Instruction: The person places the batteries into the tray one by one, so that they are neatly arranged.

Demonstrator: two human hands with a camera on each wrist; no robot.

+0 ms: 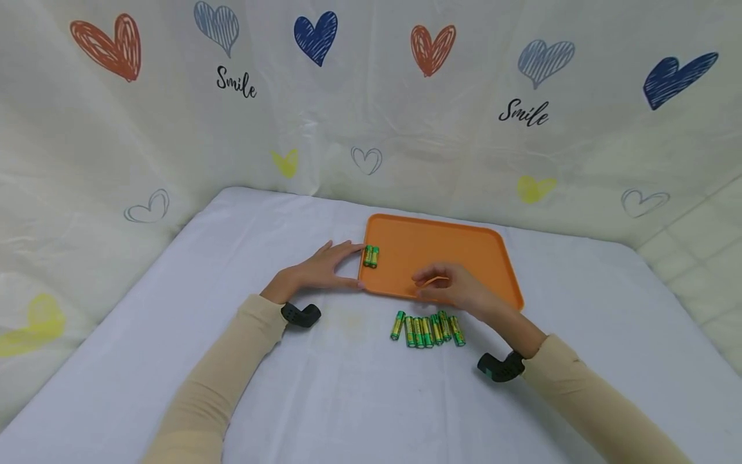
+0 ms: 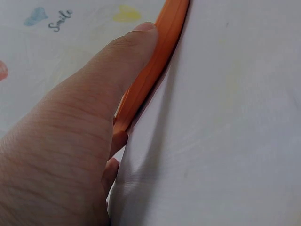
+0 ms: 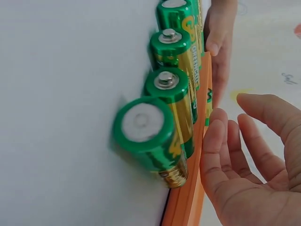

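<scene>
An orange tray [image 1: 440, 241] lies on the table. Two green and gold batteries [image 1: 375, 258] stand side by side at its left end. My left hand [image 1: 317, 268] touches the tray's left rim, thumb and fingers spread apart; in the left wrist view the thumb [image 2: 127, 52] lies against the orange edge. Over the front part of the tray is my right hand [image 1: 458, 290], fingers loosely bent. Nothing shows between those fingers [image 3: 214, 143] in the right wrist view. A loose row of several more batteries [image 1: 427, 332] lies on the cloth before the tray's front rim.
A white cloth [image 1: 324, 393] covers the table. Behind it hangs a pale curtain [image 1: 371, 109] printed with hearts and the word Smile. Each wrist carries a black camera, one on the left [image 1: 301, 316] and one on the right [image 1: 501, 367].
</scene>
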